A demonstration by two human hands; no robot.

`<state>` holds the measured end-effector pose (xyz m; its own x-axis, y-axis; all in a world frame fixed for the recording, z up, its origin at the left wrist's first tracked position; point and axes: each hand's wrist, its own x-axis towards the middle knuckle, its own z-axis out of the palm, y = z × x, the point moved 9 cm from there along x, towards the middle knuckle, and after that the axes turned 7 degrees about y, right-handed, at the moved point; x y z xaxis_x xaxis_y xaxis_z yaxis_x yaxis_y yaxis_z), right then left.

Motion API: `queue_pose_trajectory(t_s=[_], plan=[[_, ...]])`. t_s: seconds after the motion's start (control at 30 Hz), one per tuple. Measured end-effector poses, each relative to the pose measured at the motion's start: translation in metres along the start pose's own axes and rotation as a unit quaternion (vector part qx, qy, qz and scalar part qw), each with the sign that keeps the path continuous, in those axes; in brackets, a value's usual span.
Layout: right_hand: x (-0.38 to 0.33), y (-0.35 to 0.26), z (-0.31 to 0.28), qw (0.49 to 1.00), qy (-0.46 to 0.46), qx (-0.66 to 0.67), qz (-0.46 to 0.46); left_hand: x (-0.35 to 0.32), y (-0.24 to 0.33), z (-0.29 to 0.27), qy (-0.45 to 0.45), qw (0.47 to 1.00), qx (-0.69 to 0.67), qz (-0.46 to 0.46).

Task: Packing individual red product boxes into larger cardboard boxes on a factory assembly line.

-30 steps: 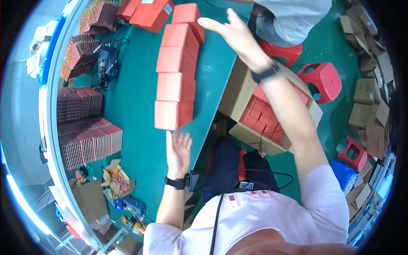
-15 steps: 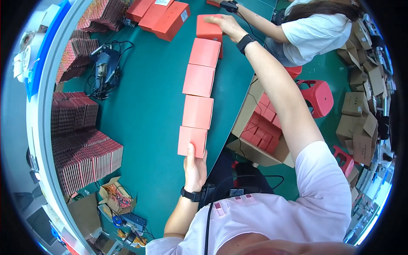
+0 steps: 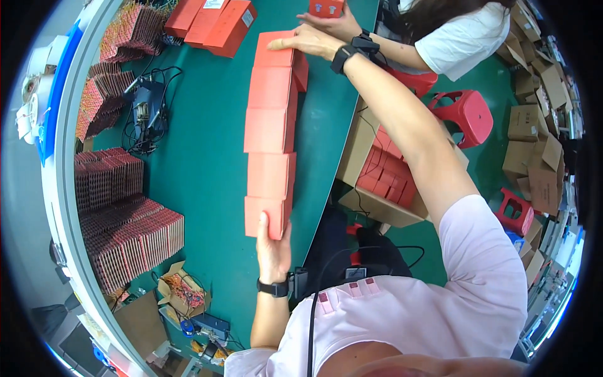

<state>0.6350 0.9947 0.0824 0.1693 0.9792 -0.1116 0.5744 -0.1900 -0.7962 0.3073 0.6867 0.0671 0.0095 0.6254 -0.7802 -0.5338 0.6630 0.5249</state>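
A row of several red boxes [image 3: 269, 129] stretches between my hands over the green table, ends pressed together and slightly out of line. My left hand [image 3: 274, 254] grips the near end box [image 3: 264, 210], thumb on top and fingers along its right side. At the far end, my right hand [image 3: 312, 43] holds the last box [image 3: 271, 56], its thumb lying across the top. Another red box surface [image 3: 302, 72] shows beside that end, partly hidden. Whether the row is lifted off the table I cannot tell.
Three red boxes [image 3: 229, 28] stand at the far left. Stacked patterned pieces [image 3: 135, 239] line the left side near a dark cabled device [image 3: 147, 113]. Across the table, a co-worker's hand [image 3: 339, 26] holds a red box. A carton of red boxes [image 3: 383, 173] and red stools [image 3: 468, 118] are right.
Both hands and the row have shifted left, and more of the boxes' right sides shows. My right hand has closed the far box against the row. The co-worker's red box has come into fuller view.
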Motion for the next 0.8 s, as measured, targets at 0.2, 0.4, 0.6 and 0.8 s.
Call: queue_pose_trajectory(t_s=[0.2, 0.4, 0.6, 0.8], plan=[[-0.157, -0.003, -0.030, 0.994, 0.053, 0.018, -0.094, -0.047, 0.000, -0.093, 0.050, 0.993, 0.101, 0.020], [-0.390, -0.006, -0.204, 0.967, 0.215, 0.078, 0.112, -0.088, -0.045, -0.055, -0.075, 0.972, 0.222, -0.028], [-0.666, -0.014, -0.345, 0.823, 0.437, -0.090, 0.352, -0.152, -0.156, 0.100, -0.335, 0.874, 0.283, -0.211], [-0.880, -0.025, -0.352, 0.692, 0.523, -0.222, 0.445, -0.190, -0.310, 0.143, -0.429, 0.736, 0.387, -0.352]])
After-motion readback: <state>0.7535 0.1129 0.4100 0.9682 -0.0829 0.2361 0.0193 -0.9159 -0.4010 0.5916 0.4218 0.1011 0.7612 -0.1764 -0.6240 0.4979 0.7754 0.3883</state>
